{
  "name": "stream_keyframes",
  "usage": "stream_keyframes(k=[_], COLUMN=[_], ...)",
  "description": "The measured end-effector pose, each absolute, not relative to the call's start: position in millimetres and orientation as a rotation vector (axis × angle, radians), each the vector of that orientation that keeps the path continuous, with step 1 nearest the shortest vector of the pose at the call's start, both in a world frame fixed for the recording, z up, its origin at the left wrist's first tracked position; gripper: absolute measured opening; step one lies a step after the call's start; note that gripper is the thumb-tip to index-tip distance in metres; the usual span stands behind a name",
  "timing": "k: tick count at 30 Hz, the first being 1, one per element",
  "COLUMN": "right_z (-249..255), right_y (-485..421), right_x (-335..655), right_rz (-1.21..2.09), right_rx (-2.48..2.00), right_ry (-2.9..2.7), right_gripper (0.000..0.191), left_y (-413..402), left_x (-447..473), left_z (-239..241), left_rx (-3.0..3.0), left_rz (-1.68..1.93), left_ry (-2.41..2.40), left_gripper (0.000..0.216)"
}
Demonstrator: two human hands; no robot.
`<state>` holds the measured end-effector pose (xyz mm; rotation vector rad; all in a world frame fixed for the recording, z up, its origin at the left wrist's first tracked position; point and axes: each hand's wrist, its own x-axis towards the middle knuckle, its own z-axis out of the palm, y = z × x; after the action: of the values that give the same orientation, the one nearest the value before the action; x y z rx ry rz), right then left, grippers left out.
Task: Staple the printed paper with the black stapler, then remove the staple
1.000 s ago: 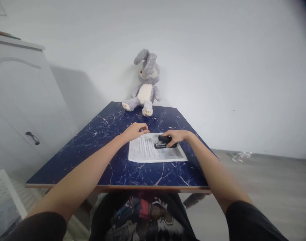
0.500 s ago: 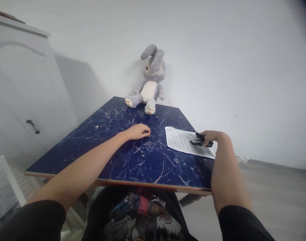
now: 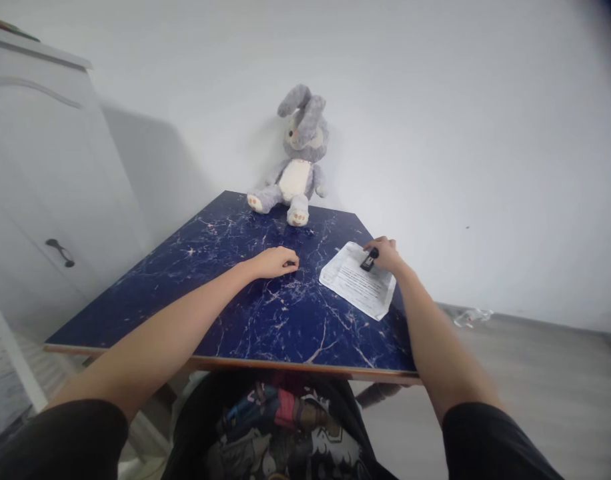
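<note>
My right hand (image 3: 385, 255) grips a small black stapler (image 3: 369, 259) and rests it on the far end of a printed sheet of paper (image 3: 358, 280), near the right edge of the dark blue marbled table (image 3: 225, 313). The paper lies turned at an angle on the table. Near the table's middle, my left hand (image 3: 275, 261) lies loosely curled on the bare surface, with nothing visible in it and well apart from the paper.
A grey and white plush rabbit (image 3: 298, 160) sits against the white wall at the table's far edge. A white cabinet with a dark handle (image 3: 60, 252) stands on the left. Grey floor lies to the right, with a small clear scrap (image 3: 468, 315) on it.
My right hand has slid the paper and stapler from the table's middle to its right side, and the sheet has turned. My left hand, which rested at the paper's corner, has stayed where it was.
</note>
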<state>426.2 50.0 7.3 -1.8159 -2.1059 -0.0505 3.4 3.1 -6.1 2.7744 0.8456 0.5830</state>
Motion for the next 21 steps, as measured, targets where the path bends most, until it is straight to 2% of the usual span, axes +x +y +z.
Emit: stream_keyframes(k=[3, 10, 15, 21], right_z=[-7.9, -24.7, -25.4, -22.7], right_y=[59.8, 68.3, 77.0, 97.6], right_x=[412.3, 368.7, 302.9, 201.8], right_rz=[-0.028, 0.313, 0.390, 0.345], right_rx=[-1.715, -1.319, -1.189, -0.982], right_ry=[-1.961, -2.038, -2.112, -2.175], right_gripper=[0.052, 0.078, 0.077, 0.076], left_y=[1.9, 1.5, 3.4, 7.5], left_x=[3.6, 6.0, 0.4, -19.6], left_z=[-5.3, -5.0, -2.0, 7.2], left_rx=[2.777, 2.710, 2.330, 1.967], left_rz=[0.569, 0.716, 1.091, 1.365], left_ry=[0.865, 1.042, 1.618, 1.924], left_gripper=[0.017, 0.019, 0.020, 0.021])
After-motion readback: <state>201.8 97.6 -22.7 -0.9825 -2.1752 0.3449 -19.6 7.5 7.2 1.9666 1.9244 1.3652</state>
